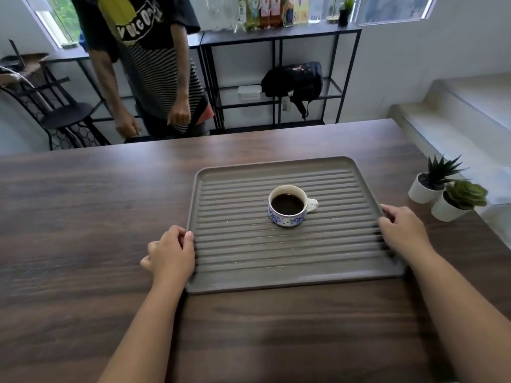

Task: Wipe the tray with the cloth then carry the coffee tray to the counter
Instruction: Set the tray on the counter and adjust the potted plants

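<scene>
Tray (237,261) edges gripped by left hand (171,251) and right hand (402,229); fingertips hidden underneath.

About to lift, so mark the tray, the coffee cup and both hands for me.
tray (276,252): head view, bare ribbed floor near the front.
coffee cup (287,218): head view, blue-patterned side wall.
left hand (171,254): head view, back of hand.
right hand (402,229): head view, back of hand.

White block letters on the standing person's dark T-shirt (138,23) are cut off and unreadable; bottle labels (273,9) too blurred
</scene>
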Demonstrator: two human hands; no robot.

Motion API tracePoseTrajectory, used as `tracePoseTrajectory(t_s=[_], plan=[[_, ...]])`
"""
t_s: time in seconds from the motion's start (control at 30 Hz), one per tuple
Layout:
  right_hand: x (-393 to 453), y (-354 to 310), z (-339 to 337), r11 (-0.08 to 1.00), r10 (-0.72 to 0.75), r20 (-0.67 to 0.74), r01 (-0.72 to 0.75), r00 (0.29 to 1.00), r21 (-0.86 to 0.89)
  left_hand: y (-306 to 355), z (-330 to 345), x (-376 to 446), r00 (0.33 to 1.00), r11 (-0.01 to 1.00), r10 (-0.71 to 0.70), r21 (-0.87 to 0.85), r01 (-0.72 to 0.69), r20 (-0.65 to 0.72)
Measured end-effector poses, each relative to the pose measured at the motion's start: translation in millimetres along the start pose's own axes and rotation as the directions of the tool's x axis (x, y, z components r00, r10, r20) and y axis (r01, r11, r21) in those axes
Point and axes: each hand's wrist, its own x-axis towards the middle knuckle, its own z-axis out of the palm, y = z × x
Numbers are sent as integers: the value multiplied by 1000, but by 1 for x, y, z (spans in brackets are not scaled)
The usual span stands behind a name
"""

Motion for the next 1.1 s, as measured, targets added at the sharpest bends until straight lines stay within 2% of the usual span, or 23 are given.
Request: tracePoseTrajectory(t_s=[0.2, 0.3, 0.37, 0.43, 0.5, 0.6, 0.7, 0.77, 0.87, 0.97, 1.1], plan=[[0, 6, -3, 1000, 1, 23, -1, 1000, 11, 2, 2, -1, 1000, 995, 8, 98, -11, 28], [-3, 11, -8, 997, 10, 1, -10, 1000, 75, 10, -2, -6, 999, 996, -2, 93, 6, -51], [-12, 18, -16, 990, -14, -63, 23, 998, 141, 27, -8, -13, 990, 997, 72, 20, -71, -121], [-25, 31, -29, 980, -24, -163, 55, 986, 192, 60, -12, -25, 969, 973, 194, -93, -210, -153], [-39, 46, -44, 964, 16, -295, 64, 955, 257, 103, -8, -43, 918, 897, 369, -201, -393, -147], [-47, 71, -64, 910, 164, -471, 51, 867, 410, 176, 10, -79, 761, 673, 633, -385, -632, -143], [-36, 89, -83, 827, 271, -533, 89, 801, 555, 241, 38, -118, 669, 539, 742, -554, -635, -46], [-23, 100, -92, 799, 270, -485, 88, 832, 595, 278, 61, -136, 663, 560, 742, -638, -529, 102], [0, 111, -97, 813, 195, -269, -2, 943, 583, 322, 102, -143, 651, 685, 674, -625, -374, 349], [17, 116, -96, 852, 70, -145, 16, 987, 523, 351, 142, -136, 614, 747, 646, -538, -389, 453], [31, 117, -91, 849, -17, -72, 53, 997, 526, 371, 168, -122, 572, 766, 641, -473, -435, 511]])
